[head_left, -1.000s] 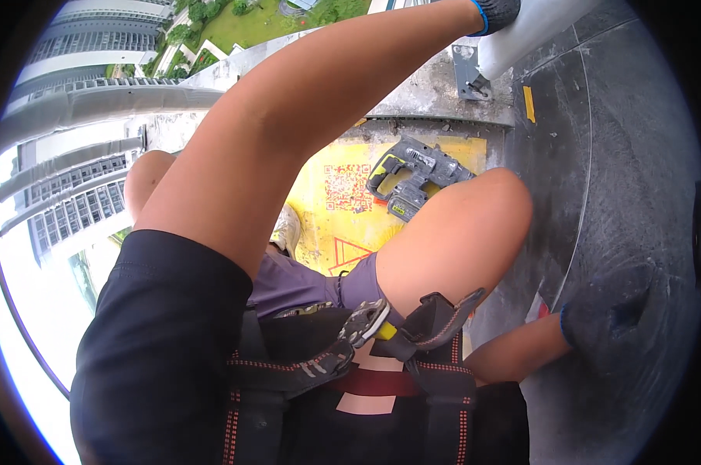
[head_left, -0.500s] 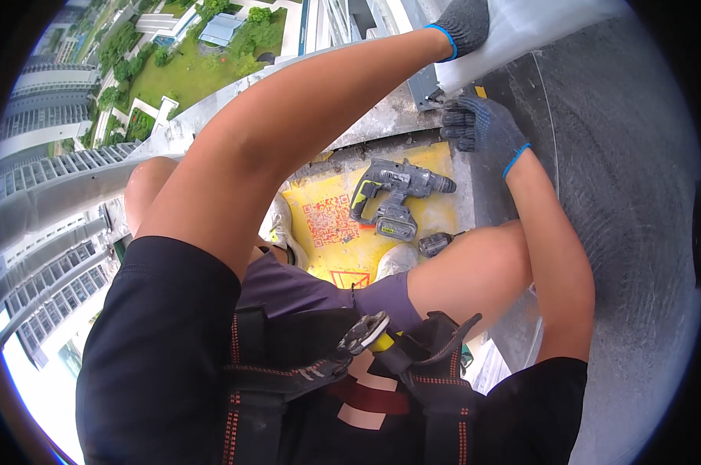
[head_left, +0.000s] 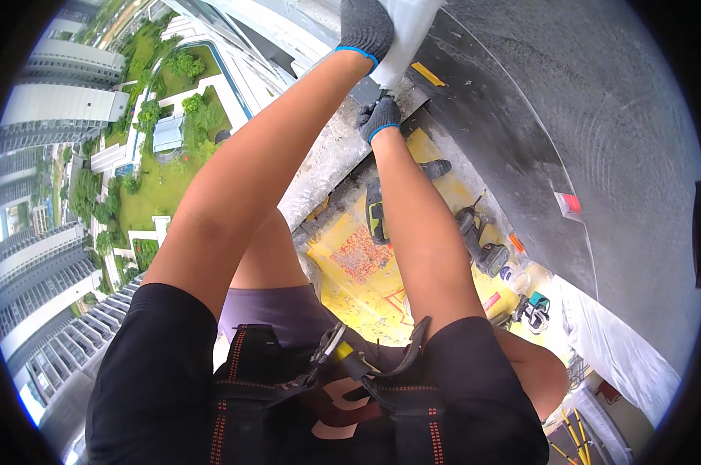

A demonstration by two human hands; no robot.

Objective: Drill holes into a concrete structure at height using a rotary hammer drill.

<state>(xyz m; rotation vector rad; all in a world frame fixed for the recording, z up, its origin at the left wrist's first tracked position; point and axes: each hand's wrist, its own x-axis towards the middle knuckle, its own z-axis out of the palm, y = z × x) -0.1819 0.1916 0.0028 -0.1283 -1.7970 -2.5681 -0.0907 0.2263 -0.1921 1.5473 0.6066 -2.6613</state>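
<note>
My left hand (head_left: 368,29), in a grey knit glove with a blue cuff, lies against the frame wrapped in white film (head_left: 403,46) at the top of the view. Its fingers run past the upper edge. Just below, my right hand (head_left: 380,118), gloved alike, is curled closed at the lower end of that frame. A small dark tip shows above its fist; I cannot make out what it is. Behind my right forearm lies a rotary hammer drill (head_left: 375,217), mostly hidden. A second cordless drill (head_left: 478,244) lies to the right of that forearm.
A dark grey wall (head_left: 513,116) curves along the right. Under me is a yellow board (head_left: 350,271) with red print. A green-and-grey tool (head_left: 535,310) and white sheeting (head_left: 621,341) are at lower right. Past the concrete ledge (head_left: 319,174) on the left, the ground lies far below.
My view has swung, so the frame and both hands appear further left. My right hand has gone from loosely bent fingers to a closed fist at the frame's lower end.
</note>
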